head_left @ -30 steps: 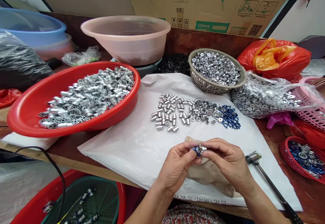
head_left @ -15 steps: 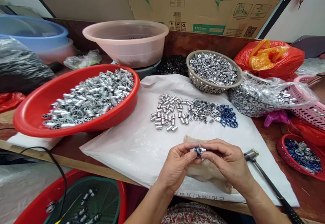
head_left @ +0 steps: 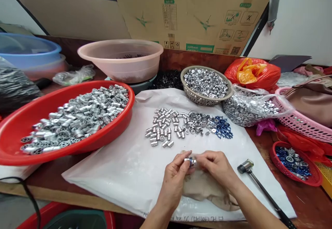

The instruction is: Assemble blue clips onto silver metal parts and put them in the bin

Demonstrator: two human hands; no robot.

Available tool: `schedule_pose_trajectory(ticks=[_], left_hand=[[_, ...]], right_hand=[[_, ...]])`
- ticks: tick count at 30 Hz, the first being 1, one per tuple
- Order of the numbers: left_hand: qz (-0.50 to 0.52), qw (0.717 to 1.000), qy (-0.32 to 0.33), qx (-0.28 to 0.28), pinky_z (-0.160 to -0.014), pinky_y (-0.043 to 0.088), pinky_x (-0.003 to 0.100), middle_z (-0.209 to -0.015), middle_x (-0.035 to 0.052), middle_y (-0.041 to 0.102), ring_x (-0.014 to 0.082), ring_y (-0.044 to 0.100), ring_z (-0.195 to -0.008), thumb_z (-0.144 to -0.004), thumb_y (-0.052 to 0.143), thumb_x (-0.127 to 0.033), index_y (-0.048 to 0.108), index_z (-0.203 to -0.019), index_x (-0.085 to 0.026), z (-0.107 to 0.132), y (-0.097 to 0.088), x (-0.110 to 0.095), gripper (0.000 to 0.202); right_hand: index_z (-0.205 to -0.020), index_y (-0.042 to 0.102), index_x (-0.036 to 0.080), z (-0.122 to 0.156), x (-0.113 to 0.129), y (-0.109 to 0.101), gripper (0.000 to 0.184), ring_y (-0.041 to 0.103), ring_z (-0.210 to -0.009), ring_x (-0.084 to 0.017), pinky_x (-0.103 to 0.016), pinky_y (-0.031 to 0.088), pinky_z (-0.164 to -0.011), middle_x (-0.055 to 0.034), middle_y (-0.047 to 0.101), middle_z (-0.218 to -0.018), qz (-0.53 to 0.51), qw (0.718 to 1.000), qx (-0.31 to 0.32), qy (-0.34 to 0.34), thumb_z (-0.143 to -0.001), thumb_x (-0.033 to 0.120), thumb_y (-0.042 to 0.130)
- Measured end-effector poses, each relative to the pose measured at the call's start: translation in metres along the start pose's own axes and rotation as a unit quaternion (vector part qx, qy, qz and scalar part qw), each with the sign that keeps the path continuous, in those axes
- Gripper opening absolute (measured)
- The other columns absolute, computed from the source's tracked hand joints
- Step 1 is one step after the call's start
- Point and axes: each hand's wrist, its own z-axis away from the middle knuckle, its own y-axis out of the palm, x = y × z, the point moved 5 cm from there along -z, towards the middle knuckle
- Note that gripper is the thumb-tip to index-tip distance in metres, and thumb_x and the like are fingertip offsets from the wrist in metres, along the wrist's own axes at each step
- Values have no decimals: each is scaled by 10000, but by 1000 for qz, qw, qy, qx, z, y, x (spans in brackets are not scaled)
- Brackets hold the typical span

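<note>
Between thumb and fingers, my left hand pinches a small silver cylindrical metal part with a blue ring. My right hand has its fingers closed at the right end of that part; the fingertips hide that end. Both hands are over a beige cloth on a white plastic sheet. Beyond them lie loose silver cylinders, small silver rings and discs, and blue rings. A hammer with a black handle rests right of my right hand.
At left stands a red basin of silver cylinders, with a pink basin behind it. A grey-brown basket, a clear bag of discs and a small red basket are at right. A dark red basin sits below the table edge.
The view has tilted up and shifted. My right hand's fingers have drawn back toward the part's right end, exposing more of it; my left hand still holds it.
</note>
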Motion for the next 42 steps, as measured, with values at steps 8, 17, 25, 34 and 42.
schedule_pose_trajectory(ticks=[8, 17, 25, 34, 42], left_hand=[[133, 986, -87, -42, -496, 489, 174, -729, 13, 615, 89, 565, -596, -567, 824, -271, 683, -940, -144, -11, 7, -3, 418], [153, 982, -109, 25, -588, 510, 192, -721, 12, 617, 90, 587, -621, -557, 830, -216, 691, -834, -111, -12, 21, 8, 326], [146, 983, -93, 63, -618, 499, 171, -764, 29, 671, 78, 606, -623, -584, 814, -178, 689, -813, -106, -4, 20, 7, 271], [211, 968, -113, 76, -621, 512, 157, -785, 27, 690, 69, 614, -619, -585, 809, -137, 690, -786, -116, 1, 19, 1, 234], [216, 968, -110, 63, -635, 524, 160, -746, 24, 708, 79, 635, -622, -565, 818, -122, 688, -752, -127, 6, 20, 1, 228]], right_hand=[[-785, 677, 192, -78, -45, -21, 115, 639, -824, -199, -295, 474, -752, -62, 690, -856, 174, 980, -93, 12, -705, 134, 619], [-950, 689, 196, 1, -1, -16, 205, 664, -936, -185, -314, 530, -853, -65, 718, -981, 88, 975, -141, -146, -830, 231, 527], [-882, 711, 205, 18, 16, -13, 142, 692, -799, -182, -285, 577, -722, -60, 735, -876, -122, 989, -66, -47, -778, 257, 630], [-897, 727, 234, 23, 3, 3, 195, 693, -853, -186, -301, 557, -797, -46, 741, -933, -375, 922, -51, 76, -705, 267, 717], [-869, 746, 258, 30, 8, 1, 161, 675, -919, -210, -343, 536, -854, -40, 736, -956, -337, 937, -75, 58, -716, 265, 698]])
